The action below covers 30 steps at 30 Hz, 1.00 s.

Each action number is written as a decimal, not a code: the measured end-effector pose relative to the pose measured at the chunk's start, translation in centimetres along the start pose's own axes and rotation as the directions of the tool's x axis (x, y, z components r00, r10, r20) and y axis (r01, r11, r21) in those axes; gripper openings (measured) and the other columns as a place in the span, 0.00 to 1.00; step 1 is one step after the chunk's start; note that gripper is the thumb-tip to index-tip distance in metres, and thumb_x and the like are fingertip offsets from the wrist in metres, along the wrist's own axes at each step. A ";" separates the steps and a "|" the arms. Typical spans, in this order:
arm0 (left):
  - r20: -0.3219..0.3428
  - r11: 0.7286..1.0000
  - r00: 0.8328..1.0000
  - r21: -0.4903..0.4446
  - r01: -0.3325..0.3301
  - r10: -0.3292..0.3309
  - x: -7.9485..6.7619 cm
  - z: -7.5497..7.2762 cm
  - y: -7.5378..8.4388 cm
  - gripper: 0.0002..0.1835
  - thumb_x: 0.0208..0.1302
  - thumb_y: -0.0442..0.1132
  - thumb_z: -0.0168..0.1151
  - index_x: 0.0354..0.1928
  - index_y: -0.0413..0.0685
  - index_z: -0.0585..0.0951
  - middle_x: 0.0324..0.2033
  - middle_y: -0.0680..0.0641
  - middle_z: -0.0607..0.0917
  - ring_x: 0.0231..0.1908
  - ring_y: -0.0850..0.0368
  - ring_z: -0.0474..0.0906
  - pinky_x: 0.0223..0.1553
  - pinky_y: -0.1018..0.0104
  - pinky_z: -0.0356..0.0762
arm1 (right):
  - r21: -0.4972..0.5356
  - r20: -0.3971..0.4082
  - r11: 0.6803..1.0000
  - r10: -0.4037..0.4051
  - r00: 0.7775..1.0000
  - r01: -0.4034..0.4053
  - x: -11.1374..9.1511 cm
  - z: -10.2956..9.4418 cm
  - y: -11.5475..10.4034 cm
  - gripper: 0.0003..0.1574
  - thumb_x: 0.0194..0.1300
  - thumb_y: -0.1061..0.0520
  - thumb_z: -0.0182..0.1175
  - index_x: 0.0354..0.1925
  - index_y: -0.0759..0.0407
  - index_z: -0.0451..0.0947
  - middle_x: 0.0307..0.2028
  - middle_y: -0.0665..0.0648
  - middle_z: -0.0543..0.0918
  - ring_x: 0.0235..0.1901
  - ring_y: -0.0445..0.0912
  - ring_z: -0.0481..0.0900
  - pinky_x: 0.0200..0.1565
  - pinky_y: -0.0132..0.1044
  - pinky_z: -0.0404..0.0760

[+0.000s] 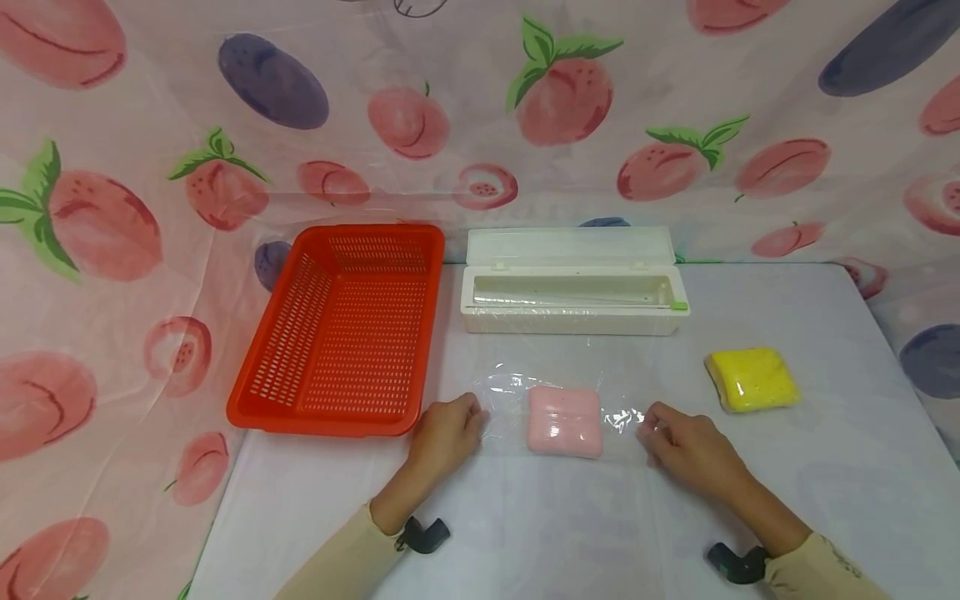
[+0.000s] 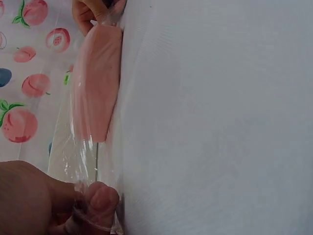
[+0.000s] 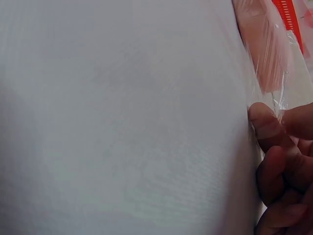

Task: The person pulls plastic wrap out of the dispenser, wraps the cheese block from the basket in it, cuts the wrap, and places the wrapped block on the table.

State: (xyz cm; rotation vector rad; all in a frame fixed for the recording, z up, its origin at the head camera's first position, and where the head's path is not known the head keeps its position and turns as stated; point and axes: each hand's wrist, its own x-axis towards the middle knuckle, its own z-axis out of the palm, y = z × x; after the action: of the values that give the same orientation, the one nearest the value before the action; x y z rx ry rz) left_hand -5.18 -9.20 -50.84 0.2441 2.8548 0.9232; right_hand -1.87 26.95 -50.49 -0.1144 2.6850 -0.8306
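Note:
A pink, rounded block (image 1: 564, 422), soap- or sponge-like, lies on the white table under clear plastic wrap (image 1: 504, 417). My left hand (image 1: 447, 432) pinches the wrap at the left of the block, between thumb and fingers. On the other side, my right hand (image 1: 692, 448) pinches the wrap's right end, its remaining fingers curled. Between the hands the film is stretched over the block, as the left wrist view shows with the pink block (image 2: 100, 83) beneath shiny folds. Behind the block stands a white wrap dispenser box (image 1: 573, 322) with its lid raised.
An orange-red plastic basket (image 1: 431, 333) stands at the left, close beside my left hand. To the right lies a yellow wrapped block (image 1: 754, 379). A fruit-print curtain (image 1: 480, 75) hangs behind the table (image 1: 570, 533).

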 end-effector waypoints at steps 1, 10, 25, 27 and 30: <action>0.001 1.000 1.000 -0.025 0.007 -0.007 0.0 0.0 -0.1 0.08 0.70 0.43 0.65 0.31 0.53 0.82 0.13 0.58 0.74 0.16 0.63 0.69 0.18 0.70 0.69 | 0.011 0.001 1.000 0.005 1.000 -0.005 0.0 -0.1 0.1 0.05 0.74 0.50 0.59 0.41 0.49 0.75 0.19 0.41 0.81 0.20 0.40 0.71 0.23 0.31 0.66; 0.011 0.927 0.996 -0.366 0.087 -0.089 -0.4 -0.6 -0.8 0.07 0.74 0.40 0.61 0.43 0.46 0.84 0.25 0.48 0.83 0.25 0.57 0.77 0.30 0.64 0.81 | 0.144 -0.022 0.983 0.121 0.992 -0.117 -0.5 -1.1 1.0 0.10 0.75 0.47 0.58 0.47 0.49 0.79 0.30 0.44 0.88 0.35 0.42 0.78 0.38 0.36 0.74; 0.204 0.689 0.851 0.512 -0.513 0.483 -4.3 1.9 4.2 0.35 0.78 0.58 0.50 0.80 0.55 0.59 0.81 0.51 0.54 0.81 0.51 0.47 0.76 0.41 0.57 | -0.537 -0.105 0.686 -0.632 0.768 0.491 -1.6 1.7 -2.8 0.41 0.79 0.34 0.40 0.76 0.55 0.63 0.77 0.55 0.65 0.78 0.50 0.59 0.80 0.49 0.48; 0.260 0.670 0.843 0.517 -0.533 0.470 -4.5 2.7 4.4 0.36 0.78 0.60 0.47 0.81 0.56 0.57 0.82 0.52 0.51 0.81 0.51 0.45 0.76 0.41 0.56 | -0.565 -0.060 0.630 -0.675 0.735 0.533 -1.5 2.5 -2.9 0.42 0.79 0.32 0.36 0.77 0.55 0.62 0.77 0.54 0.65 0.77 0.50 0.61 0.79 0.55 0.49; 0.298 0.644 0.832 0.530 -0.552 0.468 -4.7 3.6 4.7 0.36 0.78 0.61 0.45 0.81 0.55 0.57 0.82 0.50 0.50 0.81 0.50 0.46 0.76 0.41 0.57 | -0.575 -0.017 0.604 -0.683 0.730 0.552 -1.4 3.5 -3.1 0.43 0.79 0.30 0.36 0.78 0.54 0.61 0.78 0.53 0.64 0.76 0.50 0.63 0.76 0.59 0.54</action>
State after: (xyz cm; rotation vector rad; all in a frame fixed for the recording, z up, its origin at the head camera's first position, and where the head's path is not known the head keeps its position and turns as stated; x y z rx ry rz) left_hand 0.58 -4.36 -50.61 1.1890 2.8841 -0.0227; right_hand 0.55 22.78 -51.05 -1.2375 3.0511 -0.1949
